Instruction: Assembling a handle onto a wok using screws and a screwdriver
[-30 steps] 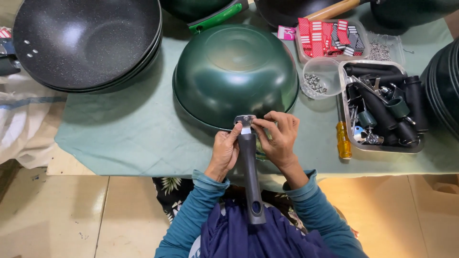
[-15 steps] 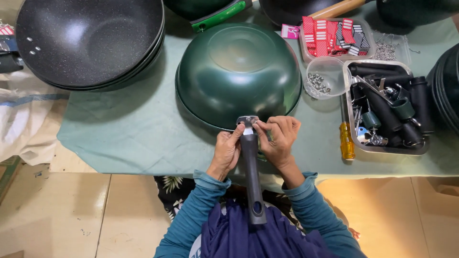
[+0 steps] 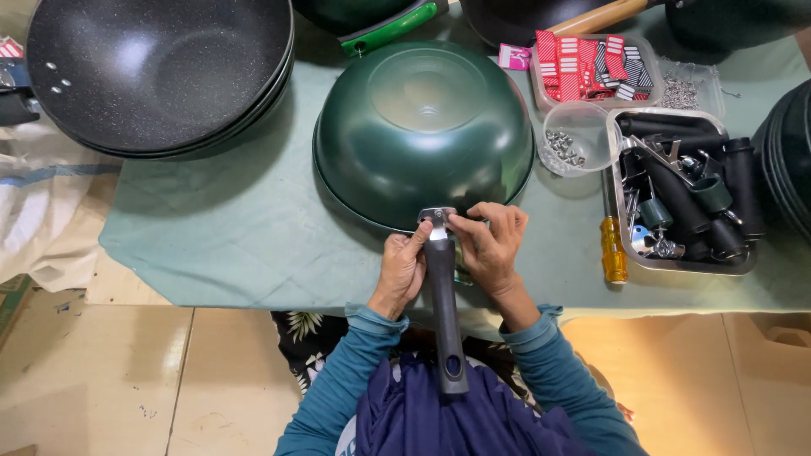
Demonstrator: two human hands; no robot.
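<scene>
Red-striped labels (image 3: 583,63) (clear tray) beyond hands (image 3: 448,253) gripping handle (image 3: 443,312).

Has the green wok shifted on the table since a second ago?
No. The green wok sits the same beside the clear screw tub; both hands stay at its handle.

Both forearms, in teal sleeves, converge toward the handle (image 3: 443,304). Left hand (image 3: 402,270) curls against the handle's left side; right hand (image 3: 490,245) pinches its top end, fingers bent.
</scene>
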